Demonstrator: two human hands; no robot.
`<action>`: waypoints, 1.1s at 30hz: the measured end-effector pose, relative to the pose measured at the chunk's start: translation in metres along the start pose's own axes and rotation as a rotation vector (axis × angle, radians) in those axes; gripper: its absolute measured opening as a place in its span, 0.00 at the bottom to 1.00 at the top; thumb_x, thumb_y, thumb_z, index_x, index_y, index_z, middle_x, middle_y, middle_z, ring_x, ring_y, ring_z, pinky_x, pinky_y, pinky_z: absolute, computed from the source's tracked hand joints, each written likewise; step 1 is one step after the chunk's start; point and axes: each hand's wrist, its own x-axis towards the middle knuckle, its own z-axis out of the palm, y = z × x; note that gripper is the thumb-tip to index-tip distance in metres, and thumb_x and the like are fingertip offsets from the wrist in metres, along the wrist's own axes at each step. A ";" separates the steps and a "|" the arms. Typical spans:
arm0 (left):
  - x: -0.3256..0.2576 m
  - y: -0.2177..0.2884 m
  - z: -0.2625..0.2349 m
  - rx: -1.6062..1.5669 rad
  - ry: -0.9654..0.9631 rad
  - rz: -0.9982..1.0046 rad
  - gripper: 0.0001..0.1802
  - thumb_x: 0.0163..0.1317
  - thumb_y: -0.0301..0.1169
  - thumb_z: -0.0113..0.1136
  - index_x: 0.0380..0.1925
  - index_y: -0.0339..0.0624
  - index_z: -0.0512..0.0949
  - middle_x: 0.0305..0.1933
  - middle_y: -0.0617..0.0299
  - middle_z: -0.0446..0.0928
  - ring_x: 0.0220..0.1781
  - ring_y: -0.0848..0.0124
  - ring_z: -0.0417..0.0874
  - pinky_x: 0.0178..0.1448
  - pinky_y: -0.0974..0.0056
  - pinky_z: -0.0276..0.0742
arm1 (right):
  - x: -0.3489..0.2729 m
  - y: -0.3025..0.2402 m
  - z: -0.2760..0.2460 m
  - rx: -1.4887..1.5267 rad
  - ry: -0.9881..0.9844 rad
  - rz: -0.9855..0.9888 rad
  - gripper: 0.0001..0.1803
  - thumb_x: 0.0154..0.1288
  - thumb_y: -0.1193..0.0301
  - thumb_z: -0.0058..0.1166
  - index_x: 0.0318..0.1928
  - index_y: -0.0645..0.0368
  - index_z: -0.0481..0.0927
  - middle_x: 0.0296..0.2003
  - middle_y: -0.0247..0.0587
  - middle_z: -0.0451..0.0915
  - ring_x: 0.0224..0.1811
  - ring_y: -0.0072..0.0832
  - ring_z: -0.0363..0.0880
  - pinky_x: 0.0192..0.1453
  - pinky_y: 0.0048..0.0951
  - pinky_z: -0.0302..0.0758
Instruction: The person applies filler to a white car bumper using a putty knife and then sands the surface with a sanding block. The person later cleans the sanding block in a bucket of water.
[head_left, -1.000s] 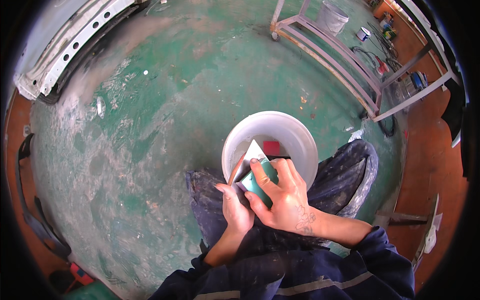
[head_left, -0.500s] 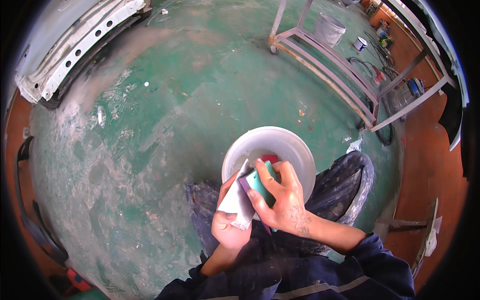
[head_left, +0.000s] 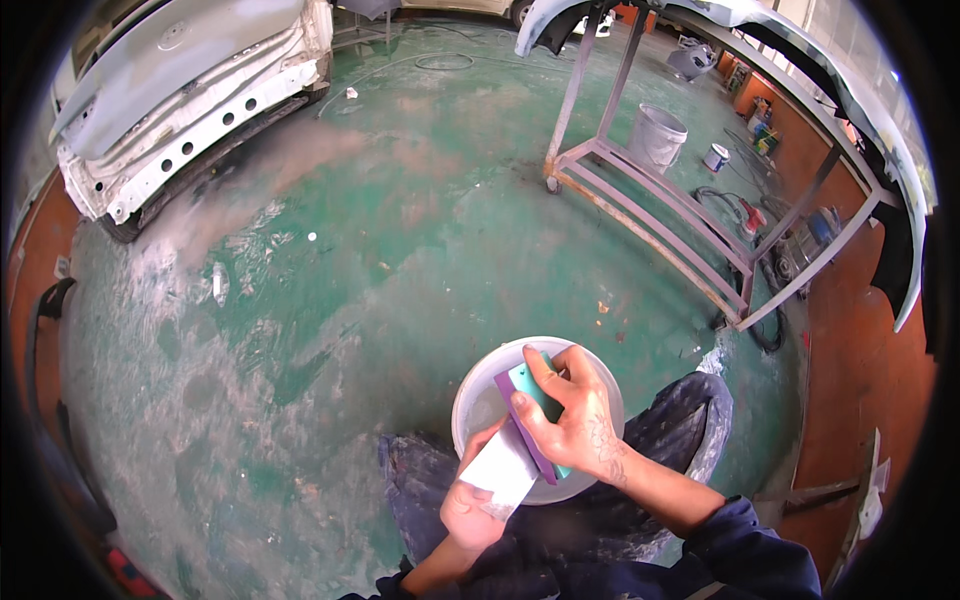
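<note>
Sandpaper, a pale grey rectangular sheet [head_left: 503,467], sits pinched in the left hand [head_left: 470,505], while the right hand [head_left: 575,425] clasps a teal rectangular foam sanding block with a purple face [head_left: 528,400]. Both are held over a round white plastic bucket [head_left: 478,400] between the knees, above the green painted floor [head_left: 350,260]. Wrapping well probably means keeping the sheet taut and square against the block's purple face, which it touches at its upper edge.
</note>
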 end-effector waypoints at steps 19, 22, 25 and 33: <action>-0.006 -0.005 0.003 0.103 -0.021 -0.005 0.54 0.37 0.39 0.53 0.72 0.32 0.60 0.75 0.47 0.63 0.79 0.57 0.62 0.81 0.55 0.54 | -0.006 -0.005 0.007 -0.036 0.142 0.016 0.28 0.58 0.64 0.67 0.56 0.71 0.82 0.34 0.50 0.69 0.32 0.42 0.75 0.36 0.42 0.73; -0.006 0.002 0.000 0.089 -0.035 0.008 0.54 0.37 0.39 0.52 0.72 0.31 0.60 0.77 0.45 0.61 0.80 0.56 0.60 0.82 0.54 0.53 | -0.045 -0.005 0.009 0.001 0.110 -0.040 0.29 0.59 0.65 0.66 0.57 0.72 0.82 0.33 0.51 0.70 0.32 0.41 0.76 0.36 0.43 0.74; -0.012 -0.016 -0.002 0.160 -0.074 0.046 0.54 0.37 0.39 0.53 0.72 0.30 0.60 0.78 0.45 0.59 0.81 0.56 0.59 0.82 0.54 0.53 | -0.014 0.003 0.004 0.014 0.101 0.116 0.28 0.59 0.66 0.66 0.56 0.72 0.82 0.33 0.50 0.70 0.32 0.39 0.76 0.37 0.41 0.75; -0.016 -0.017 0.003 0.158 -0.058 0.026 0.54 0.37 0.39 0.54 0.73 0.33 0.59 0.77 0.47 0.60 0.81 0.55 0.60 0.82 0.53 0.52 | -0.028 0.011 0.007 0.007 0.172 0.119 0.29 0.62 0.65 0.66 0.58 0.73 0.81 0.32 0.50 0.69 0.31 0.39 0.74 0.36 0.40 0.74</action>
